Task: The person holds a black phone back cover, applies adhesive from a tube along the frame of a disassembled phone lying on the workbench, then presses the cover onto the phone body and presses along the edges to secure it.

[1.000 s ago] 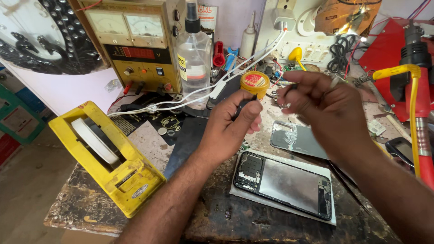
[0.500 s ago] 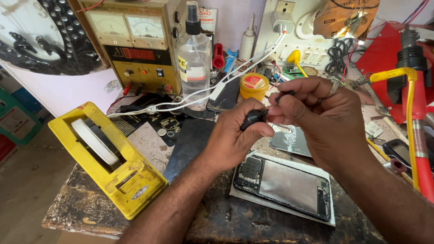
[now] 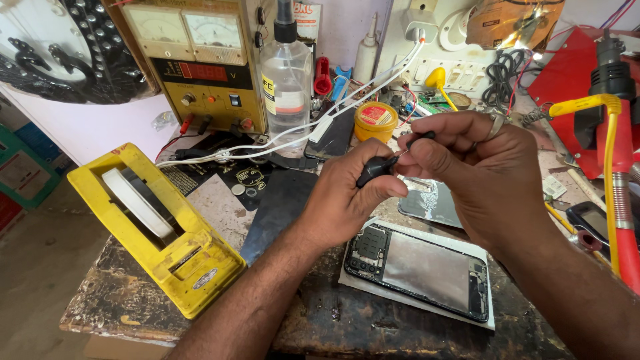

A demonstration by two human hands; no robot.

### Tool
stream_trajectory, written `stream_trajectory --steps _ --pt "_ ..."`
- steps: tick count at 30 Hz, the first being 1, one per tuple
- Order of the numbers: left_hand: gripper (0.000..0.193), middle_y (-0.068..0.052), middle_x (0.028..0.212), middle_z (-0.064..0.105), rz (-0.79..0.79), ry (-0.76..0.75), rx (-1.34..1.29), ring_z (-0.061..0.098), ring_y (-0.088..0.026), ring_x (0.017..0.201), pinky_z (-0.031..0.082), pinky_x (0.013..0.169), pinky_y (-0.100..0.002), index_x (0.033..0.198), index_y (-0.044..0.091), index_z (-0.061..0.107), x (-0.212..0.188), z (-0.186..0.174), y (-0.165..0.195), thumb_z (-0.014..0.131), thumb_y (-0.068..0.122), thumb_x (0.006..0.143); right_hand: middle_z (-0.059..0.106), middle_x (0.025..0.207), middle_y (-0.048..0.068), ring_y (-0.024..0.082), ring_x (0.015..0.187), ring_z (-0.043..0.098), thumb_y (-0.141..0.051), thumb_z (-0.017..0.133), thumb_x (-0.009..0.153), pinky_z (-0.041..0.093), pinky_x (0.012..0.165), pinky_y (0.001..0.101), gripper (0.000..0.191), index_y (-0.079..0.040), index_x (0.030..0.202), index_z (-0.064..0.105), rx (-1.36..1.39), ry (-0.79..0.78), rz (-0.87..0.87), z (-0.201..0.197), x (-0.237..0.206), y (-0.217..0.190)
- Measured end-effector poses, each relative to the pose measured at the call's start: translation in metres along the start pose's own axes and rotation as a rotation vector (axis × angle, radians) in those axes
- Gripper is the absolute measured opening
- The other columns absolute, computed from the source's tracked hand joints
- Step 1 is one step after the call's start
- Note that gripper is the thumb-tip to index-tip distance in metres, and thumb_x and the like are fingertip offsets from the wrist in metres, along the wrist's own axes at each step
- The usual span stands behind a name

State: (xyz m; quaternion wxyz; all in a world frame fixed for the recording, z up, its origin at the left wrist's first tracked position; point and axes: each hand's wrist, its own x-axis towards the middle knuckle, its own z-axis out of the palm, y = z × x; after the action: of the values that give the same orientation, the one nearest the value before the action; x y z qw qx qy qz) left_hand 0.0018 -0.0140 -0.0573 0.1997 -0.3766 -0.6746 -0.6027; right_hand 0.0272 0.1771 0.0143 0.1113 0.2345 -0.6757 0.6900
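Note:
My left hand (image 3: 347,193) is closed around a small black brush-like tool (image 3: 375,168). My right hand (image 3: 467,167) pinches the other end of it, a thin stem with a black tip (image 3: 421,139), just above the bench. Below both hands lies an opened phone (image 3: 417,270) with its back off, resting on a white sheet (image 3: 490,323). A shiny metal plate (image 3: 430,203) lies partly hidden under my hands.
A yellow tape dispenser (image 3: 167,233) stands at the left. At the back are a power supply with meters (image 3: 200,60), a clear spray bottle (image 3: 285,80), a yellow round tin (image 3: 375,121) and white cables (image 3: 280,137). A red and yellow hot-air stand (image 3: 610,133) is at the right.
Both hands have come together over the phone. The left hand dropped from beside the yellow tin, and the right hand now pinches the small tool that the left holds.

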Motion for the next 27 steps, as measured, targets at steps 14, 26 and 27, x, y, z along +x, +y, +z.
stream_trajectory --steps 14,26,27 --pt "0.047 -0.013 0.086 0.068 -0.078 0.06 0.341 0.071 -0.031 0.079 0.056 0.068 -0.04 0.107 0.008 0.061 0.005 0.001 0.016 0.085 0.041 0.083 0.077 0.109 0.012 0.011 0.096 0.072 -0.001 0.074 0.095 0.062 0.087 0.0271 0.019 0.002 0.114 0.073 -0.267 -0.053 -0.092 -0.003 -0.005 0.013" --pt "0.038 -0.013 0.094 0.068 -0.045 0.038 0.589 0.069 -0.038 0.088 0.053 0.069 -0.049 0.109 0.007 0.058 0.005 0.001 0.014 0.079 0.032 0.089 0.078 0.099 0.009 0.019 0.083 0.074 -0.011 0.07 0.097 0.056 0.073 0.0305 0.012 -0.005 0.108 0.074 -0.907 -0.168 -0.282 -0.016 -0.001 0.015" --pt "0.034 -0.012 0.095 0.068 -0.036 0.036 0.595 0.069 -0.036 0.088 0.053 0.071 -0.048 0.108 0.007 0.058 0.005 0.001 0.015 0.077 0.03 0.091 0.077 0.097 0.011 0.022 0.083 0.074 -0.012 0.069 0.097 0.055 0.072 0.0325 0.013 -0.004 0.107 0.072 -0.965 -0.161 -0.339 -0.013 -0.002 0.018"
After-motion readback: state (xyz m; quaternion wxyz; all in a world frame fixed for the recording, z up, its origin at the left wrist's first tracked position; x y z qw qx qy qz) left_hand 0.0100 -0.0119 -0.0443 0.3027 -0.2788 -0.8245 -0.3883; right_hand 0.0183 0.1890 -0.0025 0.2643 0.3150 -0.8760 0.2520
